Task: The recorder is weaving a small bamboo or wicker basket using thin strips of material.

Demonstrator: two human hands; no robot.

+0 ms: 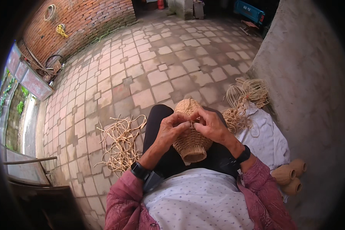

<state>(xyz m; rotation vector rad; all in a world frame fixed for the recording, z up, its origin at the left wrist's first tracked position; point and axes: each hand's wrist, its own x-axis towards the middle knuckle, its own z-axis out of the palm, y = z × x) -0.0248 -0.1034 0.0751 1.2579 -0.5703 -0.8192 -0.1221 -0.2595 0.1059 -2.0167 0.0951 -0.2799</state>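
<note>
We looked down on a yard of pinkish paving, with a rough grey wall rising along the right and a red brick wall at the far left. A white cloth lay to the right of the dark trousers, close to the grey wall. Both arms came up from the lower edge in pink sleeves, elbows apart and forearms slanting inward until the hands met above the lap. A loose heap of tan cord sat on the paving to the left, and further bundles lay beyond the cloth. The woven basket rested on the lap between the knees, its round mouth facing the body; three tan pots stood grouped at the lower right. We saw the left hand and the right hand side by side over the basket, both knuckles-up with curled fingers, each pinching at its weave with thumb close to forefinger. A dark band circled each wrist. Whether a single strand ran between the fingertips was too small for us to tell.
</note>
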